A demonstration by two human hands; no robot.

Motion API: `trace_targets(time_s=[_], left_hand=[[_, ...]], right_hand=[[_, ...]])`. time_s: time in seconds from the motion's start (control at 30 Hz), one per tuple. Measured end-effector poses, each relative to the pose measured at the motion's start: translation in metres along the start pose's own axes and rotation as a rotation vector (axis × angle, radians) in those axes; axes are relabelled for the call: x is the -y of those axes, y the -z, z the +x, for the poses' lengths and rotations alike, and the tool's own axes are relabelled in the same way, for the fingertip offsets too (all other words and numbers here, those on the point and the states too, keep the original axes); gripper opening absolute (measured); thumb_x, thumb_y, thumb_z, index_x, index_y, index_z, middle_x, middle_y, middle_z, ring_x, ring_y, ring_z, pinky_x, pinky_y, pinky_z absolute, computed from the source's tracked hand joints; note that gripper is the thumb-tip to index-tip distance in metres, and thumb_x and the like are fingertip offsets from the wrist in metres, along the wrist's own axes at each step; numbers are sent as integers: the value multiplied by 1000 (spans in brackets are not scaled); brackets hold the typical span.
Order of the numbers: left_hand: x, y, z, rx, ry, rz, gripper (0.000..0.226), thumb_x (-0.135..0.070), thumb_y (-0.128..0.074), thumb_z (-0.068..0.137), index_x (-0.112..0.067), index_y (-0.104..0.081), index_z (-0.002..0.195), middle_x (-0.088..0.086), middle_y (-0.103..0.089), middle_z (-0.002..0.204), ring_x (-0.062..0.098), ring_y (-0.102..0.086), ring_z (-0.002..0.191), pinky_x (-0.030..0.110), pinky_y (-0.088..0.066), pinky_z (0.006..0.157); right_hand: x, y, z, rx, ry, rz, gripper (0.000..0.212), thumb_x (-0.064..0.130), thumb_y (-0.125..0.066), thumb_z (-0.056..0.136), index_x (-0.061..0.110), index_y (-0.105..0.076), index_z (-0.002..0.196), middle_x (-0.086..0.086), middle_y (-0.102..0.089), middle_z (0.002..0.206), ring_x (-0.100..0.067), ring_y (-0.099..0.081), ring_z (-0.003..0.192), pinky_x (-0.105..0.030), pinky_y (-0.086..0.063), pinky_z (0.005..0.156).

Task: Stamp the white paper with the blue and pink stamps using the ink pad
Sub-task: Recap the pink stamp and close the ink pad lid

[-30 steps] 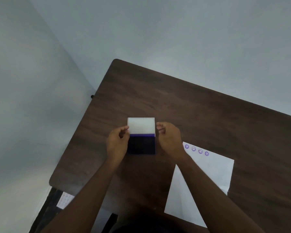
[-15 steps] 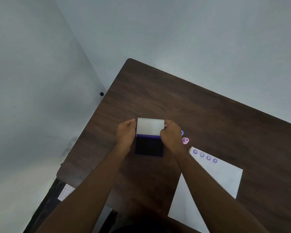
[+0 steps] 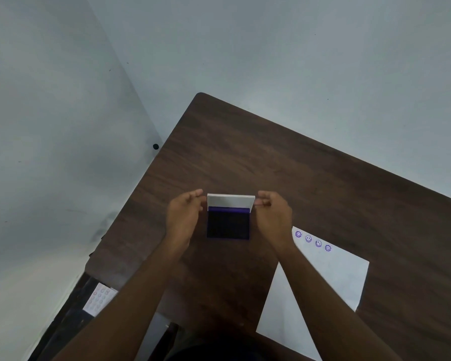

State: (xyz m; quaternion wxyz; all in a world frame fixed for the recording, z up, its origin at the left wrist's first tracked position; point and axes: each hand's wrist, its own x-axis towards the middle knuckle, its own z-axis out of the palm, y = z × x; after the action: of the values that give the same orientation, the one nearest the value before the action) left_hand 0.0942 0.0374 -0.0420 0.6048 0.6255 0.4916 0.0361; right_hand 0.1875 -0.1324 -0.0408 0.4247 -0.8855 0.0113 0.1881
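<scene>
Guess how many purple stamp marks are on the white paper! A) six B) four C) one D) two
B, because four small purple marks sit in a row along the top edge of the white paper, just right of the person's right hand.

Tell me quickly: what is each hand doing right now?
Left hand: open, fingers at the ink pad lid's left edge.
Right hand: fingers curled at the lid's right edge; grip cannot be told.
</scene>
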Motion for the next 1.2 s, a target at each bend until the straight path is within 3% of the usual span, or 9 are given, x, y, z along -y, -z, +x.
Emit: trace_targets(time_s=[0.1, 0.23, 0.37, 0.53, 0.73, 1.03, 1.13, 1.2], left_hand=[[12, 11, -10, 7, 0, 35, 25, -16, -50, 92, -21, -71, 104, -9, -75, 82, 7, -64, 72, 20, -47, 60], [29, 13, -17, 12, 33, 58, 27, -14, -47, 90, -17, -72, 100, -6, -76, 78, 7, -61, 64, 19, -46, 56], [41, 8, -17, 29, 63, 69, 26, -16, -48, 88, -17, -72, 100, -7, -75, 78, 7, -63, 66, 22, -50, 60], [54, 6, -11, -12, 48, 155, 29, -23, -54, 88, -16, -69, 112, -3, -73, 103, 10, -66, 95, 36, -52, 92], [63, 1, -13, 36, 63, 143, 31, -28, -57, 86, -13, -69, 111, 2, -73, 105, 15, -68, 97, 41, -52, 93], [59, 1, -18, 43, 4, 191, 16, -32, -55, 89, -31, -69, 97, -4, -75, 95, 11, -69, 89, 38, -55, 88], [55, 1, -23, 15, -73, 321, 30, -25, -53, 90, -20, -66, 117, -1, -71, 113, 11, -66, 100, 24, -49, 93], [55, 2, -30, 17, -187, 426, 33, -17, -53, 91, -19, -64, 122, -4, -68, 118, 5, -62, 100, 4, -43, 81]], right_hand=[[-12, 2, -12, 17, -83, 69, 22, 5, -56, 86, 12, -68, 104, -7, -74, 93, -19, -69, 88, -41, -55, 87], [-28, -4, -23, 81, -151, 100, 22, 1, -55, 84, 4, -68, 101, -14, -73, 96, -26, -69, 91, -47, -54, 89], [-42, -11, -25, 109, -180, 82, 18, 6, -62, 86, 3, -69, 102, -15, -73, 101, -27, -68, 94, -47, -53, 91], [-48, -15, -24, 81, -200, 87, 16, 8, -62, 87, 6, -70, 100, -11, -73, 99, -24, -69, 91, -46, -55, 89], [-52, -17, -26, 98, -188, 72, 17, 9, -60, 89, 6, -69, 103, -13, -72, 103, -26, -68, 94, -47, -54, 89], [-47, -20, -29, 70, -146, -4, 21, 8, -53, 89, 7, -69, 104, -11, -73, 104, -23, -68, 94, -40, -56, 87], [-43, -17, -35, 54, 5, -156, 22, 8, -53, 89, 9, -69, 104, -6, -72, 107, -16, -65, 95, -20, -49, 79], [-44, -17, -38, 101, 130, -262, 24, 8, -54, 88, 10, -68, 109, -6, -68, 111, -17, -61, 101, -21, -48, 84]])
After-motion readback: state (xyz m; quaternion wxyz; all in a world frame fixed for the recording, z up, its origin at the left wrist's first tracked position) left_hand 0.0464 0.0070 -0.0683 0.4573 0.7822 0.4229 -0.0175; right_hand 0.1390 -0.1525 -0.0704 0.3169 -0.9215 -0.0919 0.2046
